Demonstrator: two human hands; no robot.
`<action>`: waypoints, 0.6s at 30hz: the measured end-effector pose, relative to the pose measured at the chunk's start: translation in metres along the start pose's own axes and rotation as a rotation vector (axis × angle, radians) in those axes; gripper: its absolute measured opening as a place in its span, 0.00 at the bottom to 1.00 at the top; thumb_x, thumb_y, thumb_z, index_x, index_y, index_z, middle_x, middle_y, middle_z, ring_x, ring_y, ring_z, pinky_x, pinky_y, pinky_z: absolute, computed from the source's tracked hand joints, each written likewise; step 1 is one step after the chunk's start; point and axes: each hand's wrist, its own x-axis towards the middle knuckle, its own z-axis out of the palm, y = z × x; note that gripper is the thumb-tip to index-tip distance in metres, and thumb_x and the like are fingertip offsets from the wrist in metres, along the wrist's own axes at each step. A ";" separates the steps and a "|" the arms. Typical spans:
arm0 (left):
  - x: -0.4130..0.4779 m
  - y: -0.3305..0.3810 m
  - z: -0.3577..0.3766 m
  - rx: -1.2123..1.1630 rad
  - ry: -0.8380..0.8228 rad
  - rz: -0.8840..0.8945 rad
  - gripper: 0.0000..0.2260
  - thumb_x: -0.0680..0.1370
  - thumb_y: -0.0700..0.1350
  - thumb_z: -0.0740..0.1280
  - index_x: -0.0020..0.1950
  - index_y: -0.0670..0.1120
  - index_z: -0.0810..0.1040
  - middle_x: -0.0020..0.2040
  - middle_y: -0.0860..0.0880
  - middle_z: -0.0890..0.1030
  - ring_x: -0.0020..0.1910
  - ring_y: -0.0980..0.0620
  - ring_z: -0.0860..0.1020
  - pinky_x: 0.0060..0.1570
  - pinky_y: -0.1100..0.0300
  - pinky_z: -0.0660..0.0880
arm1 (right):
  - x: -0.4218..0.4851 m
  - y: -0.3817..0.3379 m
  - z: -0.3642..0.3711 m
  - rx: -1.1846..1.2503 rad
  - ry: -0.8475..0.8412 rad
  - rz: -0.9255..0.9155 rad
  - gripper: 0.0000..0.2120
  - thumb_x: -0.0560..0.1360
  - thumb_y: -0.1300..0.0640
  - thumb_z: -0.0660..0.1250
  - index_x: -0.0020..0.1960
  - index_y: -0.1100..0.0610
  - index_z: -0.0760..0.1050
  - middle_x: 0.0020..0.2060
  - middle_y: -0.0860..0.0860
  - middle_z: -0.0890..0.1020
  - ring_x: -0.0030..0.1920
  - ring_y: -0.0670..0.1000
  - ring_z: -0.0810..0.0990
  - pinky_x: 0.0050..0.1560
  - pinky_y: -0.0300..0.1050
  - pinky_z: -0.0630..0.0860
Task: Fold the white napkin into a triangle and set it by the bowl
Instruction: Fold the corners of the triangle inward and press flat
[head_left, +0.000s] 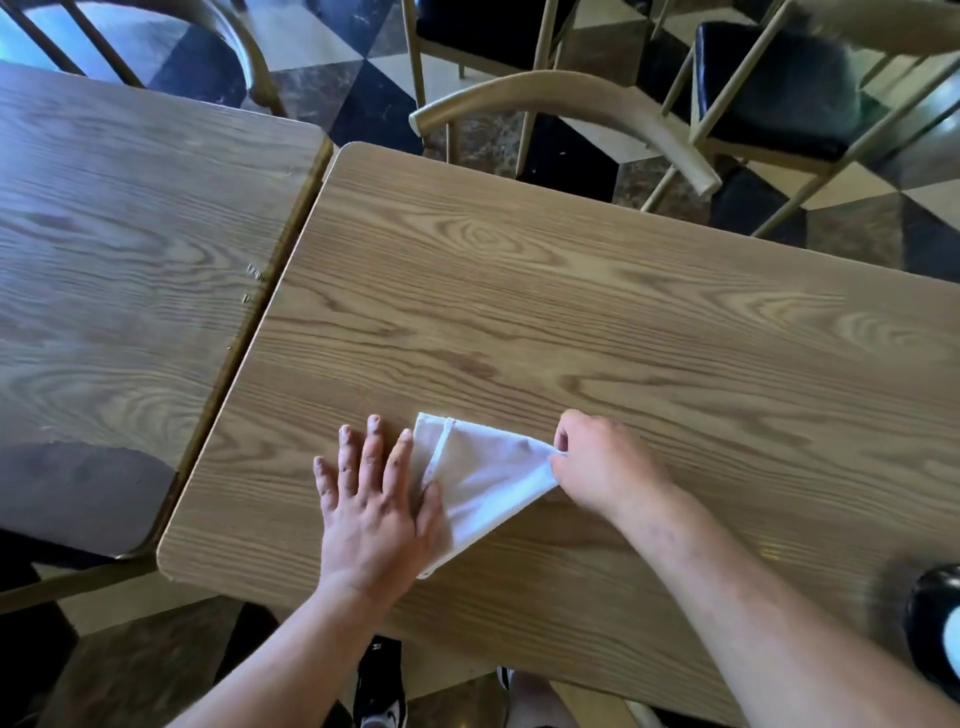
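Note:
The white napkin (483, 483) lies folded into a rough triangle near the front of the wooden table (597, 322). My left hand (374, 499) lies flat with straight fingers on the table, its thumb side pressing the napkin's left edge. My right hand (602, 462) pinches the napkin's right corner between thumb and fingers, lifting it slightly. A dark bowl (935, 623) with a white inside shows partly at the right edge of the frame, blurred and cut off.
A second wooden table (130, 234) stands close on the left with a narrow gap between. Wooden chairs (561, 98) with black seats stand beyond the far edge on a checkered floor. My shoes (379, 686) show below the near edge.

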 end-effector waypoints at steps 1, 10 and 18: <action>-0.006 0.006 0.001 -0.008 0.010 0.029 0.32 0.78 0.61 0.59 0.79 0.47 0.72 0.84 0.44 0.64 0.85 0.41 0.54 0.82 0.34 0.45 | 0.004 0.003 -0.003 0.014 0.013 0.002 0.04 0.79 0.56 0.61 0.46 0.48 0.71 0.45 0.48 0.81 0.48 0.56 0.79 0.41 0.48 0.72; 0.004 0.067 0.008 -0.081 0.036 0.119 0.46 0.65 0.70 0.71 0.77 0.49 0.67 0.83 0.44 0.65 0.82 0.41 0.64 0.78 0.32 0.61 | 0.063 0.029 -0.047 0.085 0.199 -0.117 0.07 0.78 0.59 0.63 0.49 0.47 0.74 0.50 0.49 0.81 0.51 0.59 0.79 0.50 0.53 0.79; 0.096 0.079 -0.020 -0.163 0.027 0.010 0.49 0.66 0.76 0.70 0.80 0.52 0.64 0.86 0.48 0.58 0.85 0.45 0.55 0.82 0.37 0.51 | 0.105 0.028 -0.083 -0.011 0.324 -0.311 0.09 0.79 0.59 0.65 0.58 0.51 0.78 0.57 0.54 0.81 0.60 0.61 0.77 0.52 0.51 0.75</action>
